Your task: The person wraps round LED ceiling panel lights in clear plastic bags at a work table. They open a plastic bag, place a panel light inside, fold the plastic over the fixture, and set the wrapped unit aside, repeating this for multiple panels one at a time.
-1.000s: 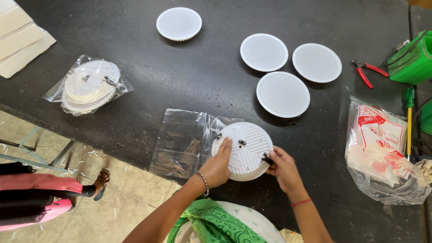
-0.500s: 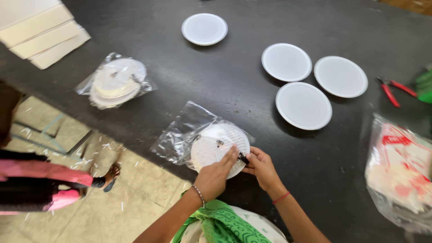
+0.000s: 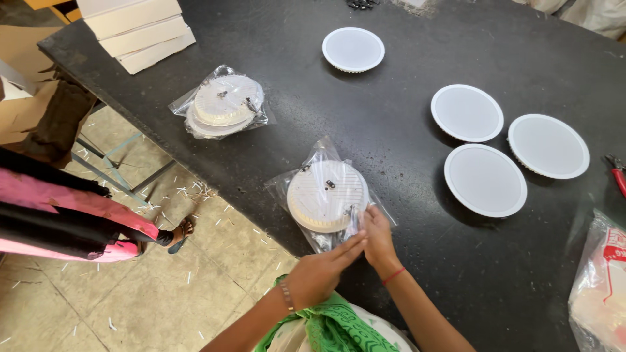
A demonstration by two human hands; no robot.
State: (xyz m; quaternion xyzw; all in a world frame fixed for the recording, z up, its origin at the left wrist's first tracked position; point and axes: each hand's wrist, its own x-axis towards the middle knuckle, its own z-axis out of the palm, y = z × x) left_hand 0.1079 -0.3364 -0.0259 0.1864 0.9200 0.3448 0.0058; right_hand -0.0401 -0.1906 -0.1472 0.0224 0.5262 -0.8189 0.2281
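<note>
The right hand (image 3: 377, 236) is resting at the near-right edge of the ribbed white disc (image 3: 327, 195), its fingertips pinching together on the rim of the disc or on the film there; which of the two cannot be told. The left hand (image 3: 321, 274) is lying just below and to the left of it, fingers extended and close together, their tips pressing the loose mouth of the clear plastic bag (image 3: 297, 189) against the tabletop. Both hands are working at the same near corner, the right one being the closer to the disc.

The disc is lying flat, ribbed back upward, directly ahead and slightly left of both hands, and appears to be sitting inside the bag, whose film is showing around it. Being round, it is offering no long axis; a small dark clip is showing near its centre.

The dark stone tabletop (image 3: 391, 117) is carrying the rest. A second bagged disc (image 3: 223, 104) is lying well apart to the far left. Four white round panels (image 3: 485, 179) are lying face-up, one far ahead and three to the right. Flat cardboard boxes (image 3: 138, 29) are stacked at the far-left corner. A red-handled pliers (image 3: 618, 175) and a bag with red print (image 3: 603, 280) are lying at the right edge.

Beyond the table edge, a tiled floor (image 3: 130, 287) strewn with small scraps is showing, with another person's pink garment (image 3: 59, 208) at the left.
</note>
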